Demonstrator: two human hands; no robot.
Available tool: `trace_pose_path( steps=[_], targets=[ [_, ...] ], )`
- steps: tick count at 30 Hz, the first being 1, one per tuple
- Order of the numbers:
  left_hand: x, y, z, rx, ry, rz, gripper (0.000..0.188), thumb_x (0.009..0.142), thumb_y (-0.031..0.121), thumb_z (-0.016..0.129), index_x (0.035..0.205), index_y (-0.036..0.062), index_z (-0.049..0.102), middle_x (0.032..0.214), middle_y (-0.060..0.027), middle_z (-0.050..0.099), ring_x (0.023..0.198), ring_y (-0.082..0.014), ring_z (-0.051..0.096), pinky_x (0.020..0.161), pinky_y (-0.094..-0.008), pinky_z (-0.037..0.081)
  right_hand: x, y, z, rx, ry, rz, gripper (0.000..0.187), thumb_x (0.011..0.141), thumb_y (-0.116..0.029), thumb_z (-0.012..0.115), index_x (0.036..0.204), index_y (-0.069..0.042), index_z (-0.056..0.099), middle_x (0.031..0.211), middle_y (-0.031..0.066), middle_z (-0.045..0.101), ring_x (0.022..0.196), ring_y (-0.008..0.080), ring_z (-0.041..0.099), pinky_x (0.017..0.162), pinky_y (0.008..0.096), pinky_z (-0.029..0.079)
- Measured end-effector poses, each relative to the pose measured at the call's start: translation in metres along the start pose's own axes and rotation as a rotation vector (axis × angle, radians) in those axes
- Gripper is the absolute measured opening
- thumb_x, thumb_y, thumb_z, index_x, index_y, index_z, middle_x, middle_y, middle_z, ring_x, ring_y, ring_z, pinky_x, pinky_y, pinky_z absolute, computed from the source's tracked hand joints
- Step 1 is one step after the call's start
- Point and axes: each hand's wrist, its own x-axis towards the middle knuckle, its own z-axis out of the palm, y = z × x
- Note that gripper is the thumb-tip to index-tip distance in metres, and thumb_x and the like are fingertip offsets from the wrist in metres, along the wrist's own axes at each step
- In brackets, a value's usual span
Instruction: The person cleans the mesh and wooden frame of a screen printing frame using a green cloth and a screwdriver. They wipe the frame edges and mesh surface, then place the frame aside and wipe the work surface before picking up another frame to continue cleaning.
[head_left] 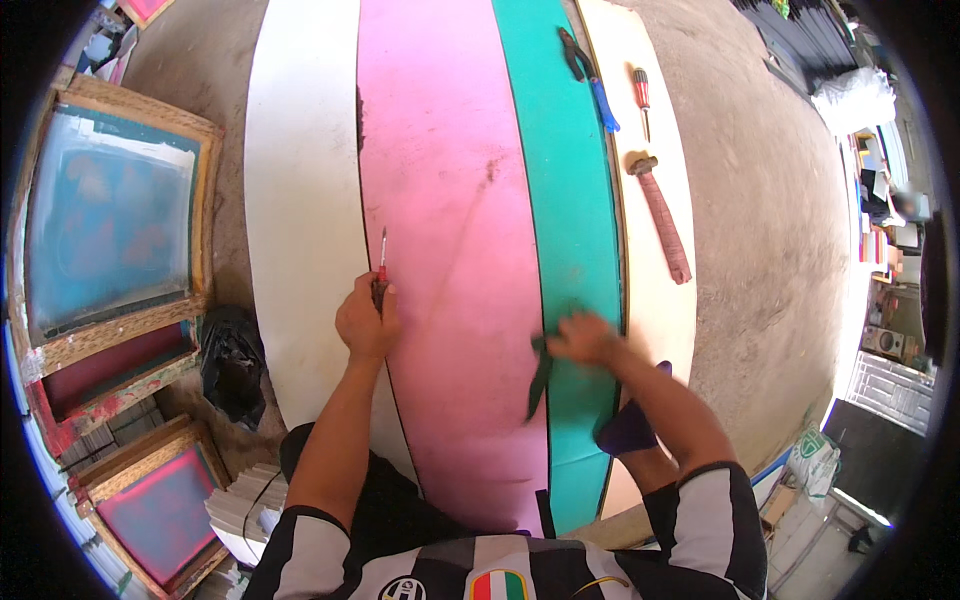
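The worktop (450,200) runs white, pink, green and cream. Pliers (573,56) lie on the green strip (570,220) (one handle blue); on the cream strip (662,318) lie a screwdriver (641,90) and, near its tip, a hammer (663,217).

A screwdriver (382,270) with a red-and-dark handle is being held tip-forward near the pink panel's (455,300) left edge. A dark green strip (539,380), blurred, is being gripped at one end, slanting beside the panel's right edge.

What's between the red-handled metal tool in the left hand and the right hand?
In the head view: a flat pink panel, then a dark green strip at the right hand.
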Motion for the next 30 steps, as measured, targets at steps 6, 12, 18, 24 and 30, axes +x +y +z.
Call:
trace_pose_path(
  steps=[6,12,18,24,30],
  targets=[
    [0.0,-0.006,0.007,-0.023,0.006,0.052,0.03,0.091,0.03,0.062,0.109,0.0053,0.063,0.074,-0.0114,0.066,0.065,-0.0311,0.064,0.062,-0.0426,0.05,0.071,0.082,-0.119,-0.5,1.013,0.15,0.01,0.093,-0.023,0.054,0.095,-0.015,0.06,0.076,0.0031,0.06,0.06,0.0195,0.062,0.052,0.0384,0.051],
    [0.003,0.004,0.001,-0.095,-0.019,-0.11,0.032,0.092,0.029,0.064,0.111,0.0042,0.063,0.073,-0.0077,0.064,0.064,-0.0244,0.062,0.062,-0.0374,0.048,-0.036,0.03,-0.007,0.15,0.018,-0.06,0.047,0.102,-0.047,0.04,0.107,-0.009,0.067,0.098,0.0205,0.066,0.105,0.0392,0.063,0.09,0.0611,0.048],
    [0.015,0.05,0.034,-0.213,0.069,-0.053,0.028,0.09,0.021,0.069,0.11,0.0029,0.064,0.076,-0.008,0.063,0.068,-0.0223,0.059,0.063,-0.0351,0.047,0.027,0.095,-0.044,0.043,0.193,0.272,0.032,0.098,-0.038,0.049,0.113,-0.014,0.064,0.103,0.0166,0.065,0.098,0.036,0.066,0.085,0.0527,0.053],
    [0.025,0.072,0.063,-0.017,0.174,-0.06,0.029,0.088,0.027,0.067,0.103,0.0023,0.065,0.083,-0.0093,0.062,0.076,-0.0294,0.058,0.071,-0.0417,0.046,0.116,0.171,-0.177,-0.336,0.777,0.069,0.019,0.086,-0.02,0.061,0.105,-0.02,0.062,0.091,0.0082,0.061,0.085,0.0287,0.066,0.064,0.0429,0.054],
    [0.028,0.072,0.057,0.167,0.127,0.006,0.032,0.087,0.031,0.064,0.1,0.0025,0.062,0.094,-0.0139,0.06,0.09,-0.0359,0.052,0.083,-0.0484,0.04,0.068,0.115,-0.18,-0.078,0.779,-0.388,0.035,0.079,-0.023,0.069,0.112,-0.012,0.064,0.112,0.0158,0.061,0.102,0.0343,0.06,0.081,0.0481,0.052]
  ],
)
